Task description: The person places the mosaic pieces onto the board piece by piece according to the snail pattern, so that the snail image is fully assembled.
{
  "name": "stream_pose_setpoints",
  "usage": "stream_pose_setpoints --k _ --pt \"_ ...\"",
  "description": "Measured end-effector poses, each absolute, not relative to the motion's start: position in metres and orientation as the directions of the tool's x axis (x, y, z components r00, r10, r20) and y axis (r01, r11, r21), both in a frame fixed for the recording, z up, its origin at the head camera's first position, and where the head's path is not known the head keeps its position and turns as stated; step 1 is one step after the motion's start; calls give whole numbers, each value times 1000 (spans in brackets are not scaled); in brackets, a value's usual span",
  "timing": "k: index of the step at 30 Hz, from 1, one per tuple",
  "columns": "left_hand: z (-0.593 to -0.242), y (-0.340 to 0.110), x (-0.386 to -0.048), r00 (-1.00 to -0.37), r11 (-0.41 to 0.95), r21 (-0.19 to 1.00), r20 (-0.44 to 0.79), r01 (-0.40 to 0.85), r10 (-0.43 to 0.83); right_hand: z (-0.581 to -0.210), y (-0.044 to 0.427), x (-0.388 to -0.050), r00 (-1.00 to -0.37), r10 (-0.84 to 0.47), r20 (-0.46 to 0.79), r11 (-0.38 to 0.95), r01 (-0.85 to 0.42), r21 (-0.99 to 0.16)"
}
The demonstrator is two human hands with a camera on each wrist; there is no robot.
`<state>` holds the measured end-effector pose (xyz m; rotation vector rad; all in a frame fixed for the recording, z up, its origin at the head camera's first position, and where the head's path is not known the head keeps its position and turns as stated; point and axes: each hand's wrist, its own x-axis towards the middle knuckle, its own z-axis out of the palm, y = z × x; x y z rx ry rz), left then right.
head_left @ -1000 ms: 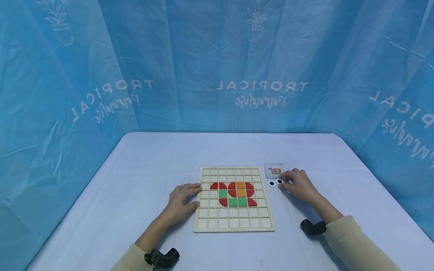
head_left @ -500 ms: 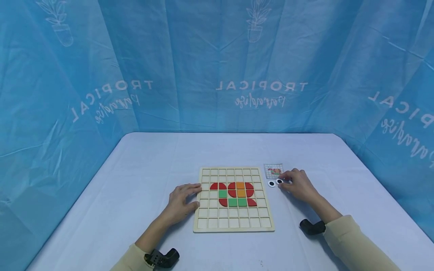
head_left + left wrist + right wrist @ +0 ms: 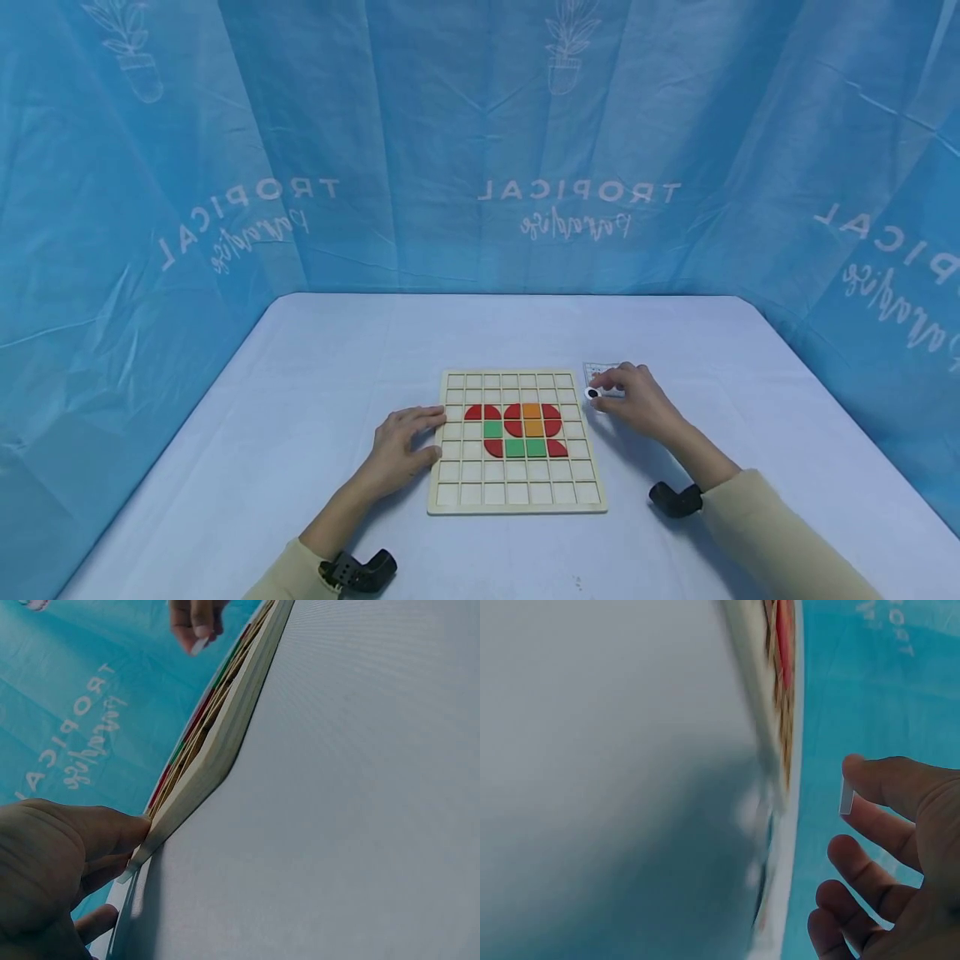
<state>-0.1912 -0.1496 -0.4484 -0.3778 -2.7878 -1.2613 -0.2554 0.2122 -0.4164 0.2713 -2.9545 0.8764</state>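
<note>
A square wooden grid board lies on the table, with red, green and orange tiles set in several of its cells. My left hand rests against the board's left edge, its thumb and fingertips touching the rim. Just past the board's right edge, my right hand pinches a round white tile with a black dot between thumb and fingers. In the right wrist view that white tile shows edge-on, raised off the table. Behind the right hand lies a small picture card, partly covered.
A white cloth covers the table. Blue printed curtains stand around its back and sides. Each wrist carries a black camera mount, such as the left camera.
My right hand has lifted a round black-dotted tile and moved left toward the board, now covering much of the card. The second round tile is no longer visible. The left hand stays put.
</note>
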Motion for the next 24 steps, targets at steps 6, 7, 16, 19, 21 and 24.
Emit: stream_pose_setpoints --k 6,7,16,19,21,24 --pt "-447 -149 -190 -968 628 738 155 248 200 -408 174 -258 -972 -211 98 804 -230 -548" --pt "-447 -149 -190 -967 627 738 156 250 202 -408 168 -259 -969 -224 105 804 -244 -543" --pt "-447 -150 -192 -968 633 735 149 244 200 -409 113 -274 -931 -345 122 759 -353 -547" --pt "-448 -149 -192 -969 638 731 154 244 195 -412 99 -278 -918 -371 139 750 -384 -538" --pt "-449 -149 -192 -969 639 731 156 242 189 -413 91 -281 -914 -381 142 748 -395 -533" --pt "-449 -149 -192 -969 638 729 165 246 185 -415 83 -284 -914 -384 131 758 -393 -521"
